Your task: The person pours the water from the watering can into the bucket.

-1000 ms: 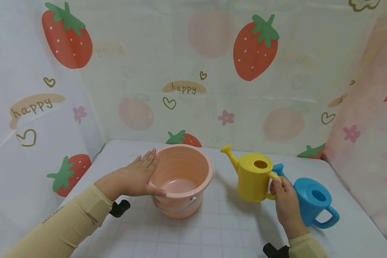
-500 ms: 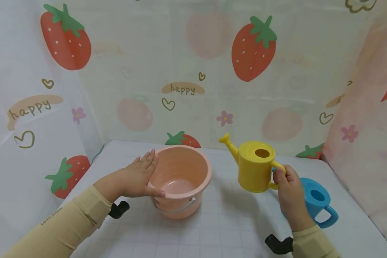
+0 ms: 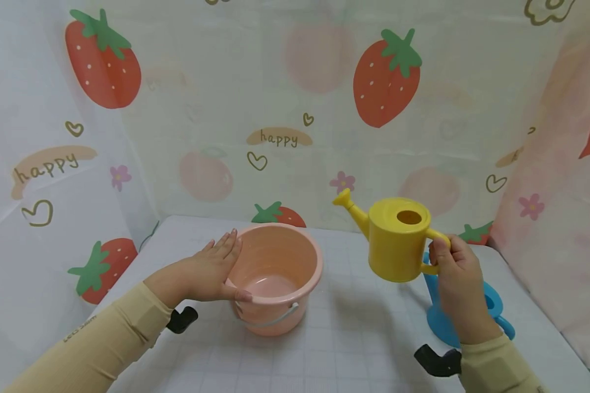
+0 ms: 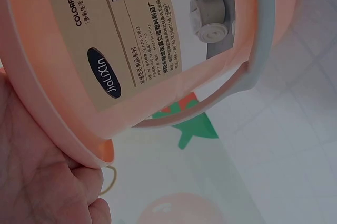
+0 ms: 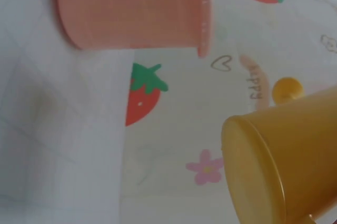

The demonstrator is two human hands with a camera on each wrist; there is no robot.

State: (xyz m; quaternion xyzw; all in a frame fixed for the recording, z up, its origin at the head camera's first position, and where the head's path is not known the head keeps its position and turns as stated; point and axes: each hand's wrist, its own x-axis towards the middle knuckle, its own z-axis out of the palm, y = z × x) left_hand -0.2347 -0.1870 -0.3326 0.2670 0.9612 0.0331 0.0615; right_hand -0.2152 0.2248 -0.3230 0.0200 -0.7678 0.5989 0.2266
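Note:
A pink plastic bucket (image 3: 280, 245) with a pale handle stands on the table. My left hand (image 3: 204, 273) rests on its left rim, fingers straight, thumb along the front edge. In the left wrist view the palm lies against the rim, and a printed label (image 4: 126, 39) covers the bucket's side. My right hand (image 3: 462, 284) grips the handle of a yellow watering can (image 3: 398, 240), held in the air right of the bucket, its spout pointing left. The can's bottom shows in the right wrist view. Partly hidden behind my right hand, a blue watering can (image 3: 440, 325) stands on the table.
The white table (image 3: 344, 355) has a faint grid pattern. Behind it and at both sides hang sheets printed with strawberries (image 3: 387, 82), hearts and flowers. The back sheet (image 3: 295, 174) meets the table's far edge.
My right hand has raised the yellow watering can off the table and shifted slightly right, now covering more of the blue can. The left hand and bucket stay put.

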